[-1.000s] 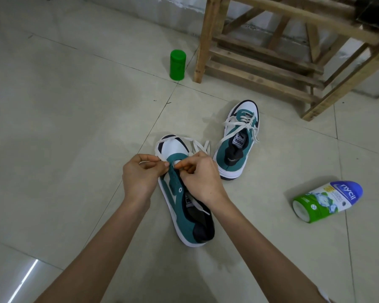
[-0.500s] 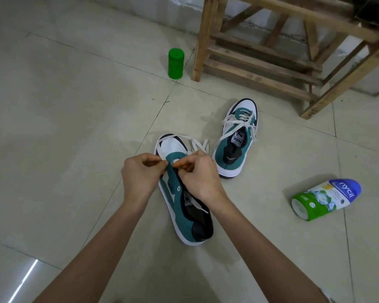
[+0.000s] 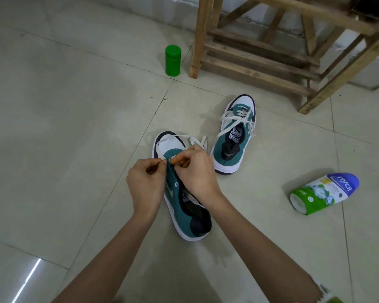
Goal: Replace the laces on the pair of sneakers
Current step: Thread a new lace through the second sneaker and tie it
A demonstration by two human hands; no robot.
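Near sneaker (image 3: pixel 184 217), far sneaker (image 3: pixel 232 147): two. Left hand (image 3: pixel 146 184), right hand (image 3: pixel 197 173): two. Green jar (image 3: pixel 172 60): one. Bottle (image 3: pixel 324 193): one. Wooden rack (image 3: pixel 256 68): one.

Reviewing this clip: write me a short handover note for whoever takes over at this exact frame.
Left hand: pinches the white lace at the front eyelets of the near sneaker.
Right hand: pinches the same lace from the other side.
Near sneaker lies on the floor under both hands. Loose lace trails past its toe, and a side eyelet is empty.
Far sneaker stands beside it, laced, ends untied.
Done: far sneaker threaded; whether that lace is old or new, I cannot tell.
Left: thread the near sneaker's other eyelets, tie both.
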